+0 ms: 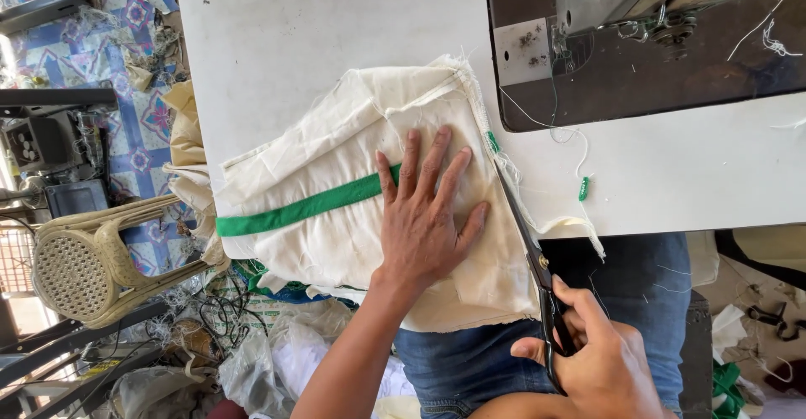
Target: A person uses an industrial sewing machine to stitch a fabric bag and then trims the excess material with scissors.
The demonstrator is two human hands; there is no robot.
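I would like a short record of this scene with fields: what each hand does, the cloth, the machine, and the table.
left hand: flat on the cream cloth, fingers spread
right hand: grips black scissors, blades along the cloth's right edge
cloth: folded, with a green stripe, frayed edges
machine: sewing machine, upper right
table: white table, cloth hangs over its near edge

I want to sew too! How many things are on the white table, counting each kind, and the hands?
Cream cloth with a green stripe: 1
Scissors, held in the right hand: 1
Sewing machine: 1
Small green scrap: 1
Hands, with the left hand flat on the cloth: 2
Total: 6
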